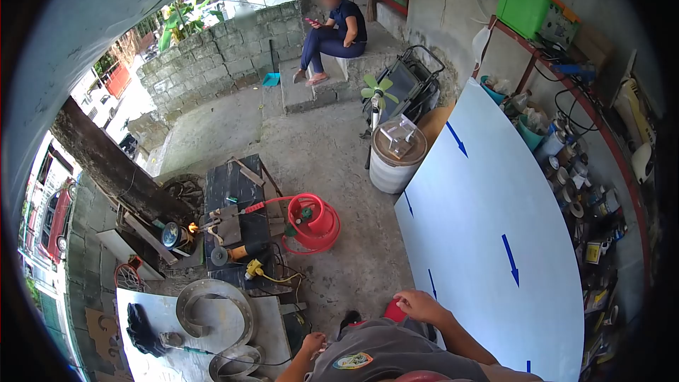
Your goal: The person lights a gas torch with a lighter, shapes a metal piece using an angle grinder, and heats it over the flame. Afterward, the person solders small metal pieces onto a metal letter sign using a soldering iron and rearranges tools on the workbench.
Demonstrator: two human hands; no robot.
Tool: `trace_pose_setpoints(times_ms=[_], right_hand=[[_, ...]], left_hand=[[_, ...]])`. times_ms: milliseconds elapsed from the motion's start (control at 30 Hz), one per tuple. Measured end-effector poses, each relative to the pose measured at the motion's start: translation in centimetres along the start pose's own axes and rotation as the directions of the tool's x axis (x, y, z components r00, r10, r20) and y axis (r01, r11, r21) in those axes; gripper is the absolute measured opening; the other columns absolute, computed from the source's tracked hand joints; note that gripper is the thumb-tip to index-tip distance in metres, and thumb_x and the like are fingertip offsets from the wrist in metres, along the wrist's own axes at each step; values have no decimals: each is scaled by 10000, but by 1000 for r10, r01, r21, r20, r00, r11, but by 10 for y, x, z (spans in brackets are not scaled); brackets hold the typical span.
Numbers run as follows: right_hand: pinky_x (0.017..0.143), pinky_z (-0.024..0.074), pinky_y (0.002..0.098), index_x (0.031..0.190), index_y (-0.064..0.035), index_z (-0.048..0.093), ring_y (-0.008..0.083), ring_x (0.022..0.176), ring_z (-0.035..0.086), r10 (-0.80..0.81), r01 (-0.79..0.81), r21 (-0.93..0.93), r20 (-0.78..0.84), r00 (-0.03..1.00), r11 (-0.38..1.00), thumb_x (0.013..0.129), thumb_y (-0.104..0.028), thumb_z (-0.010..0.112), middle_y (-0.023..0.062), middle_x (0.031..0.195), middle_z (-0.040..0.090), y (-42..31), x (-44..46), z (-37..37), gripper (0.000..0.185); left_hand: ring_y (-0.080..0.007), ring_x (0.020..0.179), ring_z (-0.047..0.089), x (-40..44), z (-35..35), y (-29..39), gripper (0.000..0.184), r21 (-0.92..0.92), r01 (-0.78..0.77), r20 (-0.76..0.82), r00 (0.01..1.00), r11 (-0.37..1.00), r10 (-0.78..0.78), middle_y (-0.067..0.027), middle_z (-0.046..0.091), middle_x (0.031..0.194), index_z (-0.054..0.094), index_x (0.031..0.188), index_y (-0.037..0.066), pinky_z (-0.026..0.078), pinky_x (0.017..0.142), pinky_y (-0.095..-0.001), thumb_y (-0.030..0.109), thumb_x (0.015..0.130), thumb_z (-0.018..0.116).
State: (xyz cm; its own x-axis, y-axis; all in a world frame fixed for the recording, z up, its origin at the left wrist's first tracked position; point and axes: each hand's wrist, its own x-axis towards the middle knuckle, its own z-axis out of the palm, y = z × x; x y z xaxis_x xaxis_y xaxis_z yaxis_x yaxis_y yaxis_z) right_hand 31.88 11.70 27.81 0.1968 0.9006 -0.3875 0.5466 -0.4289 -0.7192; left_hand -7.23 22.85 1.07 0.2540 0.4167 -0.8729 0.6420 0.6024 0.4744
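Note:
My left hand (313, 343) and my right hand are both low in the view, in front of my grey shirt. The hand on the left side has its fingers curled near the metal table (272, 311); whether it holds anything is too small to tell. On the right side, the other hand (417, 305) is bent inward over a red item (396, 310), fingers partly curled. A large curved metal shape (244, 315) lies on the metal table, beside a black cloth or glove (141, 330) and a tool with a cable (172, 339).
A large pale sheet (481, 219) with blue arrows leans at the right. Beyond the metal table, a black bench (240, 230) holds a grinder (230, 255) near a small flame (193, 228). A red hose coil (311, 223) lies on the floor. A person (339, 28) sits on steps.

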Motion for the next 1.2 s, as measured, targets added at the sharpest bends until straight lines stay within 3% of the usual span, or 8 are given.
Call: trace_pose_setpoints(times_ms=[367, 567, 633, 800, 933, 1067, 1133, 1200], right_hand=[[852, 549, 443, 1184, -36, 672, 342, 979, 709, -92, 101, -50, 166, 982, 994, 972, -204, 633, 170, 1036, 740, 49, 117, -52, 273], [856, 548, 455, 1143, -42, 681, 353, 994, 703, -195, 223, -89, 247, 949, 971, 972, -209, 633, 175, 1051, 735, 72, 202, -131, 244], [857, 548, 456, 1139, -39, 682, 355, 992, 704, -206, 240, -111, 257, 944, 964, 970, -212, 634, 176, 1052, 736, 78, 227, -161, 246], [844, 551, 440, 1172, -42, 668, 334, 962, 704, -215, 266, -189, 252, 943, 945, 984, -213, 618, 145, 1030, 732, 96, 281, -210, 259], [832, 552, 440, 1165, -41, 670, 340, 949, 705, -290, 329, -147, 237, 927, 933, 981, -197, 620, 146, 1012, 733, 98, 303, -217, 247], [808, 554, 436, 1148, -37, 677, 345, 913, 708, -345, 391, -126, 279, 896, 912, 969, -195, 638, 160, 985, 733, 91, 313, -211, 241], [796, 558, 422, 1146, -35, 680, 333, 896, 712, -348, 410, -129, 341, 873, 903, 962, -193, 648, 168, 985, 735, 83, 316, -207, 245], [797, 562, 407, 1159, -32, 680, 314, 889, 717, -330, 413, -124, 419, 846, 902, 959, -184, 652, 170, 988, 737, 78, 321, -200, 253]], left_hand=[[-272, 740, 749, -23, 11, 19, 302, -287, 133, -140, 974, 949, -179, -198, 749, 951, 602, 1260, -31, 647, 663, -405, 138, 1012, 564], [-274, 829, 766, -13, 72, 106, 311, 142, 88, -260, 964, 986, -49, -151, 770, 996, 729, 1177, 61, 641, 735, -416, 275, 971, 636], [-290, 933, 762, -1, 91, 116, 309, 362, -107, -370, 895, 926, 248, -149, 777, 1023, 770, 1096, 98, 601, 858, -416, 337, 935, 660], [-306, 995, 749, -9, 111, 172, 370, 185, -82, -432, 888, 979, 156, -157, 778, 1000, 753, 1120, 56, 567, 905, -400, 358, 929, 656], [-158, 681, 724, -6, 121, 157, 294, -99, -69, -440, 898, 993, 18, -78, 769, 878, 739, 1126, 30, 585, 608, -310, 249, 956, 641], [-191, 651, 721, -5, 131, 145, 295, -273, -78, -438, 898, 959, -52, -102, 762, 845, 723, 1073, -12, 590, 579, -315, 245, 990, 605], [-205, 617, 710, -6, 131, 139, 369, -103, -150, -413, 906, 983, 95, -123, 761, 835, 719, 1027, -12, 566, 564, -348, 324, 1024, 565], [-223, 630, 712, -16, 148, 152, 364, -169, -124, -547, 837, 978, 11, -116, 753, 809, 738, 1034, 15, 565, 624, -361, 335, 1024, 566]])
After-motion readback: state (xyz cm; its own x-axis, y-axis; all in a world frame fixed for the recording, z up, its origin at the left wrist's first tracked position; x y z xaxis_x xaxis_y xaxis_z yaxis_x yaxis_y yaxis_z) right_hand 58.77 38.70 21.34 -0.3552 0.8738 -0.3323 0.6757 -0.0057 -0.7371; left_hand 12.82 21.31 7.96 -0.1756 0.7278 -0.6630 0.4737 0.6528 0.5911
